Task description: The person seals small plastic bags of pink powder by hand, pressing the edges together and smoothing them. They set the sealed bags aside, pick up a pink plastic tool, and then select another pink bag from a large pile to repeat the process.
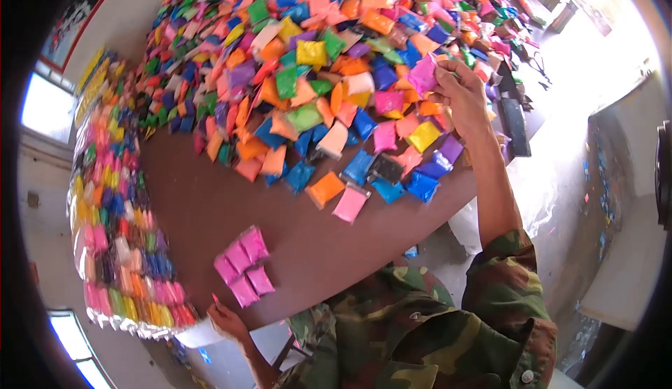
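Observation:
My right hand (456, 89) is raised over the front right of a big heap of small coloured packets (308, 53). Its thumb and fingers pinch a magenta-pink packet (422, 75). At the table's front left edge is my left hand (227, 320), its fingers drawn together. A small pointed red thing (215, 298) shows at its fingertips, too small to make out. Just beyond that hand, several magenta packets (243, 266) lie flat, side by side in a tight group.
The brown table (189, 200) carries the heap. Along its left side stand stacked clear bags of coloured packets (126, 249). A dark block-like object (516, 126) sits at the right edge, near scissors-like handles (540, 67). Scraps litter the floor (567, 249).

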Demonstrator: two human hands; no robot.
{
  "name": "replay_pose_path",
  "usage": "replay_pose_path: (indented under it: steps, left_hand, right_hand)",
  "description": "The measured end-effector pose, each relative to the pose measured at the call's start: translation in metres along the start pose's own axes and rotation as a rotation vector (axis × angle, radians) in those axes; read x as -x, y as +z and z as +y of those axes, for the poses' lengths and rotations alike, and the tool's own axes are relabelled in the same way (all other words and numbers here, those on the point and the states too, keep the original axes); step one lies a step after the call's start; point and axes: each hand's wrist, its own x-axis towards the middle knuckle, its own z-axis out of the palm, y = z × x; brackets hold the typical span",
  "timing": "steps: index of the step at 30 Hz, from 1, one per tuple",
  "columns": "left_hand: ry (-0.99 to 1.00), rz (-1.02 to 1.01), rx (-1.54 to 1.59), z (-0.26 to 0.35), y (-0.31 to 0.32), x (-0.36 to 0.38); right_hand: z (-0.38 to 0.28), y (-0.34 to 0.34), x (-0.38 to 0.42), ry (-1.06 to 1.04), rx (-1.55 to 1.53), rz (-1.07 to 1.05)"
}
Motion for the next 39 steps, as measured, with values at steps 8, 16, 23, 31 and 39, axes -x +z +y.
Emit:
replay_pose_path:
  steps: [8,16,23,31,39]
  left_hand:
    - [-0.004,0.09,0.017,0.0,0.004,0.002]
    - [-0.135,0.078,0.068,0.015,-0.005,0.0]
    - [-0.209,0.071,0.121,0.02,-0.009,-0.001]
    - [-0.196,0.075,0.119,0.019,-0.008,-0.001]
    - [-0.244,0.038,0.115,0.027,-0.014,-0.004]
  right_hand:
    - [0.024,0.088,0.085,0.03,0.267,-0.263]
    - [0.083,0.182,0.199,0.044,0.414,-0.744]
    - [0.1,0.203,0.248,-0.305,0.725,-0.861]
    - [0.07,0.185,0.254,-0.621,0.859,-0.778]
    - [0.093,0.168,0.288,-0.794,0.998,-1.076]
